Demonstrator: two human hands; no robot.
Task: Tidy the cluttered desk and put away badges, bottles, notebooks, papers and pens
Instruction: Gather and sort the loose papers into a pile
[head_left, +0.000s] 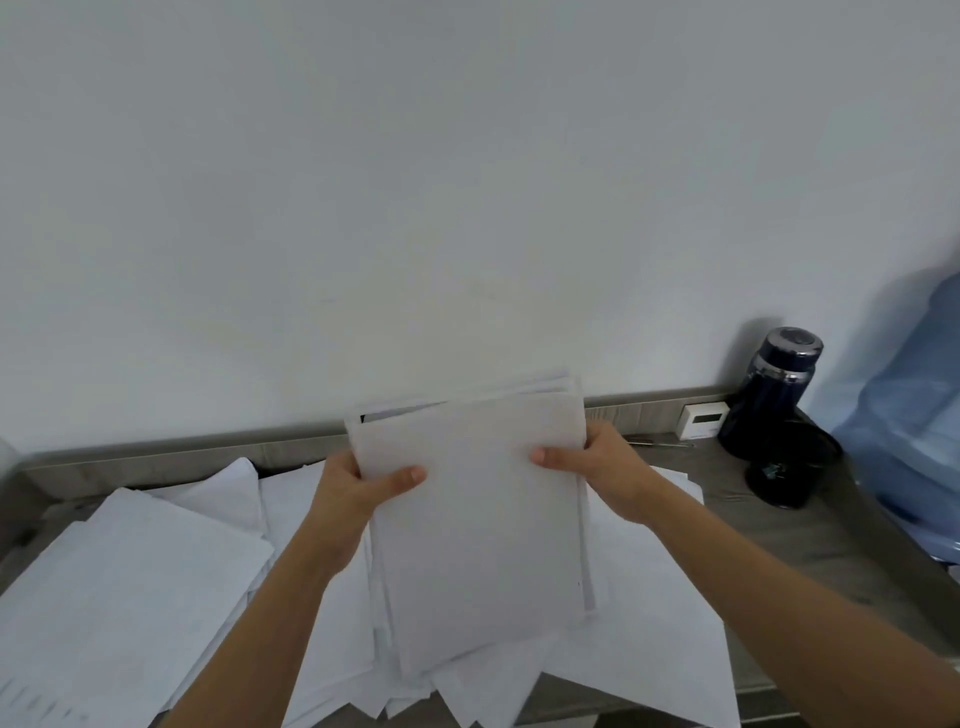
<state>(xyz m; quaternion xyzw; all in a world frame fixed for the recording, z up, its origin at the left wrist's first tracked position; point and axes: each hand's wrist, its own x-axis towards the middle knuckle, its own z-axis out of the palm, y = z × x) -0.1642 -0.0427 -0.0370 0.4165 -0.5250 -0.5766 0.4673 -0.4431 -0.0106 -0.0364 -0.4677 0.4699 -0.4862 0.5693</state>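
1. White paper stack (472, 519), centre frame, pinched by left grip (358, 491) at 9 o'clock and right grip (597, 467) at 3, thumbs in front.
2. Loose sheets (130, 597) litter the desk (779, 525) beneath; dark bottle (774, 395) at 2 o'clock.
3. Likely step: squaring papers; next, tap edges level.

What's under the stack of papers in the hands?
Under the stack, held by the left hand and right hand, more loose white sheets lie spread on the grey desk. Anything beneath those sheets is covered.
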